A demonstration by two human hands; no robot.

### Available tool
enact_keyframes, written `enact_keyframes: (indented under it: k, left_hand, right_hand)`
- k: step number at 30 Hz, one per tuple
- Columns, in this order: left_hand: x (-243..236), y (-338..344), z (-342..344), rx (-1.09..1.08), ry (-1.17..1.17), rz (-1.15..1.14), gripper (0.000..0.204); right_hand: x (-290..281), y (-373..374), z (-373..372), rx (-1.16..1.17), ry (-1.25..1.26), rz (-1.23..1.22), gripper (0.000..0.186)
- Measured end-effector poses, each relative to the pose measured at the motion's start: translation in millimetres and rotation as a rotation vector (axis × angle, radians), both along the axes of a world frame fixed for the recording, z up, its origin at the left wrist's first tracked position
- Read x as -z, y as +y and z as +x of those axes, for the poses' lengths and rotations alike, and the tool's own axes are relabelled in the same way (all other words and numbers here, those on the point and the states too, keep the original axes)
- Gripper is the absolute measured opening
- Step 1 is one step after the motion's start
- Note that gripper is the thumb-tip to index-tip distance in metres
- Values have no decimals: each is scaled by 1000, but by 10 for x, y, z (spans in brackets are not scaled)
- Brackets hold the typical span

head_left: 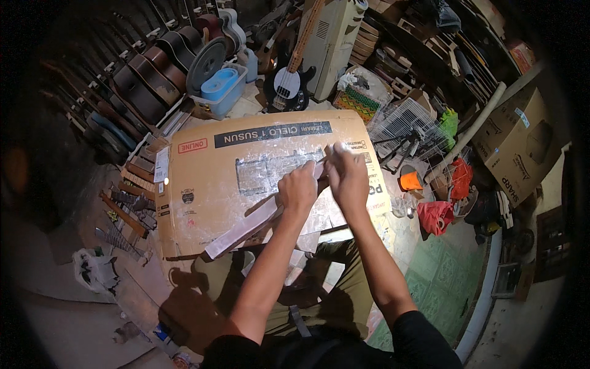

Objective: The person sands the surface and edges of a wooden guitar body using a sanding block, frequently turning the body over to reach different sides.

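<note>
A flat cardboard box (209,215), brown with a black banner and a printed picture, lies in front of me over my legs. Slanting above its near part is a long, narrow, pale strip (243,230) with a darker edge; its exact kind is unclear. My left hand (298,188) is closed round the strip towards its upper end. Just to the right, my right hand (345,178) has its fingers bent and pressed together at that upper end. What lies under the right fingers is mostly hidden.
Guitars (144,80) stand in a row at the far left, near a plastic tub (218,106). A black bass guitar (290,83) leans behind the box. Wire racks (402,126), an orange cup (410,181) and a red bag (435,217) lie to the right. Wooden pieces (126,212) litter the left floor.
</note>
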State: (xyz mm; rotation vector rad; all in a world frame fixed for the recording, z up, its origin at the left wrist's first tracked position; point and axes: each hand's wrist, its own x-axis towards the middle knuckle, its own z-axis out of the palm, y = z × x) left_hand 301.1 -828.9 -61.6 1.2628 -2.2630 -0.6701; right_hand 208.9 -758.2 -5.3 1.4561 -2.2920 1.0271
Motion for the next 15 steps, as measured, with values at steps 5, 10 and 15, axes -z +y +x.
enact_keyframes:
  k: [5, 10, 15]
  left_hand:
    - [-103, 29, -3, 32, -12, 96, 21]
    - [-150, 20, 81, 5, -3, 65, 20]
    - [-116, 12, 15, 14, -9, 31, 21]
  right_hand:
    - [88, 153, -69, -66, 54, 76, 47]
    - [107, 272, 224, -40, 41, 85, 45]
    - [-3, 9, -75, -26, -21, 8, 49]
